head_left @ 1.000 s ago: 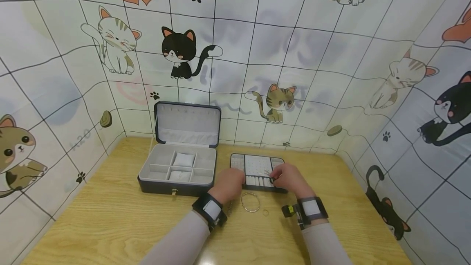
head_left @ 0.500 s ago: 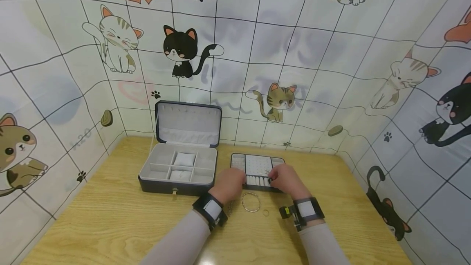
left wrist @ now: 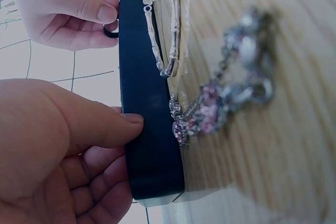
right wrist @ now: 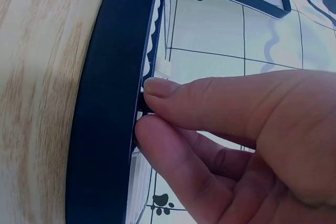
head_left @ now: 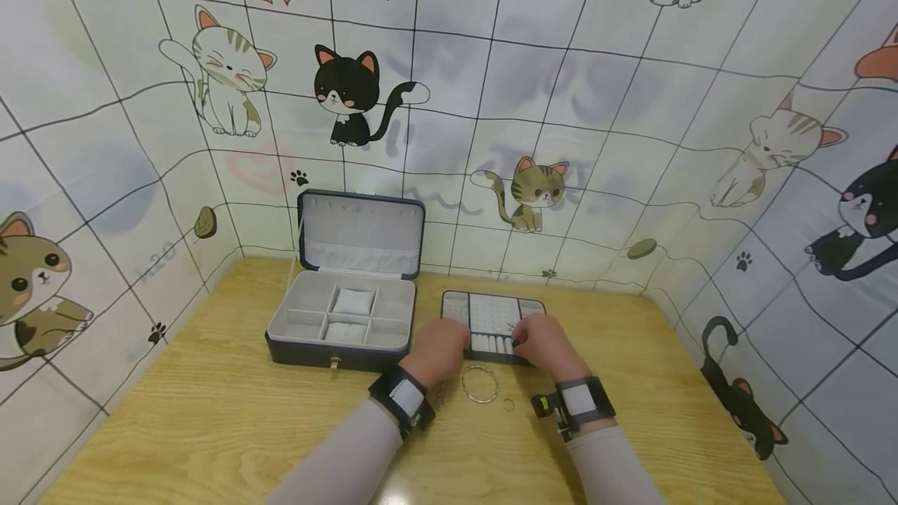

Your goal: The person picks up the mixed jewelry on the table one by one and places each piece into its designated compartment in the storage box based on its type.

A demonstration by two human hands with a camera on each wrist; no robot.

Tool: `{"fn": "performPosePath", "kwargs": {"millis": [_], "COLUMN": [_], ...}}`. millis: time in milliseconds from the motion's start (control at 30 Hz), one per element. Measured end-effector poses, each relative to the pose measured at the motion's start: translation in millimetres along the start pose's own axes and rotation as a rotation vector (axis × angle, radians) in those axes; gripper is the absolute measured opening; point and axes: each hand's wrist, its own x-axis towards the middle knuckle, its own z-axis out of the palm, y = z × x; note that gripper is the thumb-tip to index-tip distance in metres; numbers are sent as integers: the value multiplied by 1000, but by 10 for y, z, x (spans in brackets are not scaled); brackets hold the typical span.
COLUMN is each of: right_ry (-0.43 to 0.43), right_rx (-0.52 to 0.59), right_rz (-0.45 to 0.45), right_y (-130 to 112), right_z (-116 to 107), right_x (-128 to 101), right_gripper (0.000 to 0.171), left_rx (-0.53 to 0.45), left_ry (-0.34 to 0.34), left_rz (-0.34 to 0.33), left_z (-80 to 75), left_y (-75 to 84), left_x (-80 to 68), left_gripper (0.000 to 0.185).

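My left hand (head_left: 438, 351) grips the left end of a dark-sided jewelry tray (head_left: 503, 309), its thumb on the front wall in the left wrist view. My right hand (head_left: 550, 341) is at the tray's front right, where thumb and forefinger pinch a black ring (left wrist: 109, 31). In the right wrist view the ring (right wrist: 143, 102) is mostly hidden between the fingertips, right at the white ring rolls. A bangle (head_left: 466, 392) and a small ring (head_left: 508, 404) lie on the table in front of the tray. A bracelet with pink stones (left wrist: 209, 103) lies near the left hand.
An open jewelry box (head_left: 302, 353) stands left of the tray, its lid (head_left: 360, 232) raised. Two small cushions (head_left: 354, 301) sit in its compartments. A cat-patterned cloth wall (head_left: 449, 100) closes off the back and sides of the wooden table (head_left: 210, 411).
My right hand has shifted slightly left along the tray's front with the black ring, then stayed there. My left hand keeps its hold on the tray.
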Motion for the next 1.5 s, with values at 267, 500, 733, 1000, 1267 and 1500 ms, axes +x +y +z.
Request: {"fn": "performPosePath", "kwargs": {"millis": [267, 500, 733, 1000, 1267, 1500], "right_ry": [31, 42, 26, 55, 58, 56], "right_rx": [-75, -87, -96, -56, -31, -20], "right_rz": [-43, -43, -127, -101, -79, -78], "right_y": [-40, -46, -37, -26, -33, -35], "right_z": [18, 43, 103, 143, 154, 122], "right_x": [0, 12, 36, 33, 41, 19], "right_gripper": [7, 6, 5, 9, 8, 9], "left_rx": [-3, 0, -7, -14, -24, -20], "left_ry": [3, 12, 13, 9, -5, 1], "left_rz": [10, 18, 15, 16, 7, 3], "left_z": [6, 12, 11, 5, -9, -9], "left_y": [-13, -21, -22, -22, -8, -9], "left_x": [17, 24, 21, 31, 30, 25], "left_gripper": [33, 33, 35, 33, 30, 34]}}
